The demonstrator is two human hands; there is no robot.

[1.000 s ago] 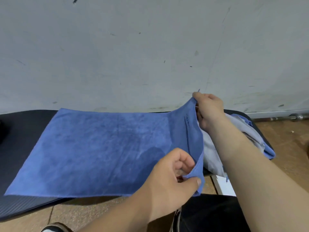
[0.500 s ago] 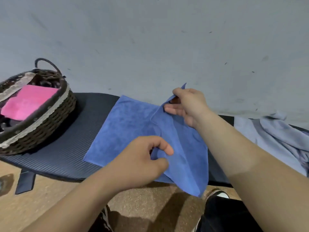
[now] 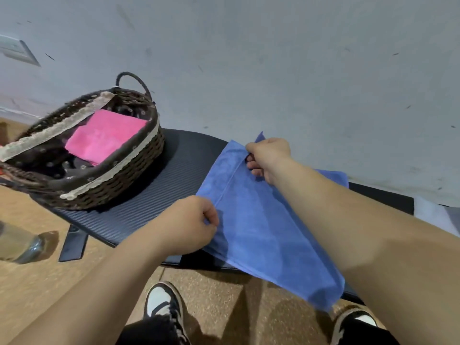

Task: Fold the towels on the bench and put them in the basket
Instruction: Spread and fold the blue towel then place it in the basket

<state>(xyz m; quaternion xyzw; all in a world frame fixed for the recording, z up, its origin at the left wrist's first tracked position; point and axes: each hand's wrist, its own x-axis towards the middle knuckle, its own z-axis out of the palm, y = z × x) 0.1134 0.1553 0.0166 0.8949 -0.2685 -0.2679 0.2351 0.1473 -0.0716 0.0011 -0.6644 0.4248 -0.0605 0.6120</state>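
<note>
On the bench (image 3: 154, 195), right of the basket (image 3: 119, 170), left hand (image 3: 191, 225) and right hand (image 3: 267, 158) each pinch the folded blue towel (image 3: 261, 232) at its near-left and far-left corners.

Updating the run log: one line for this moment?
step: folding blue towel | left hand: pinches near edge | right hand: pinches far edge | basket: pink towel inside

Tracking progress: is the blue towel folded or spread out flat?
Folded over: the blue towel lies doubled, edges nearly aligned, left hand and right hand pinching the corners.
</note>
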